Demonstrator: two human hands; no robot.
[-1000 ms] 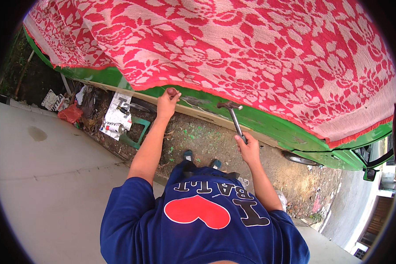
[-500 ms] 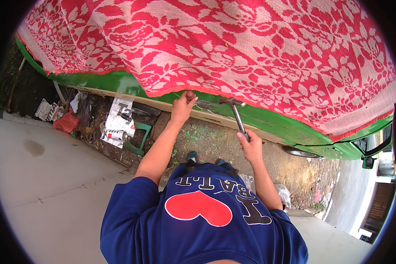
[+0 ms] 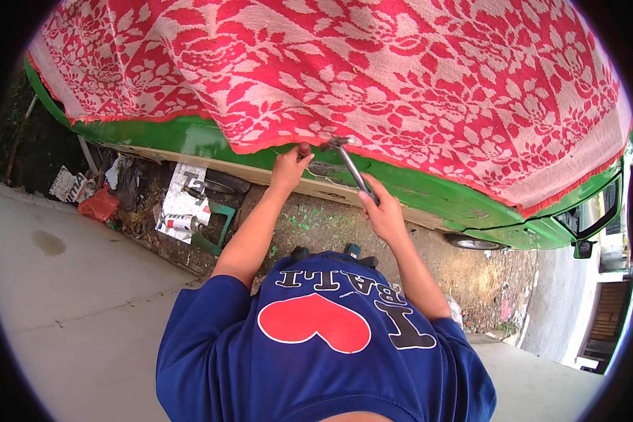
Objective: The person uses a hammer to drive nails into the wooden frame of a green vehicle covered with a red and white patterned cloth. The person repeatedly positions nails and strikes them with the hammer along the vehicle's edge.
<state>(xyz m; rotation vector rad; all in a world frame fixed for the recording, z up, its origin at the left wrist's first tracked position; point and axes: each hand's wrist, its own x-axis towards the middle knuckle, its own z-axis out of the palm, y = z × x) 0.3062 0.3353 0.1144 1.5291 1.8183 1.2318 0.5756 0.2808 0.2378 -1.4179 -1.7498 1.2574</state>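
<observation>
Plainly, in the head view, the left hand (image 3: 289, 172) pinches a brown-knobbed tool (image 3: 304, 149) beside the green vehicle (image 3: 418, 186); the right hand (image 3: 385, 213) wraps its fingers round a hammer (image 3: 351, 167), its head near the knob. The vehicle's grey patch (image 3: 324, 169) looks rough, unfinished.

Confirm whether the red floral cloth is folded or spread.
Spread: the red floral cloth drapes broadly over the green car, its pattern widely exposed.

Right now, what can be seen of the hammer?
The hammer has a silver, metallic-looking shaft, a dark grip and a mostly dark head with a bright right end. The right hand grips it; the shaft slants toward upper left. Its head overlaps the patterned cloth in view, near the left hand; contact is unclear.
</observation>
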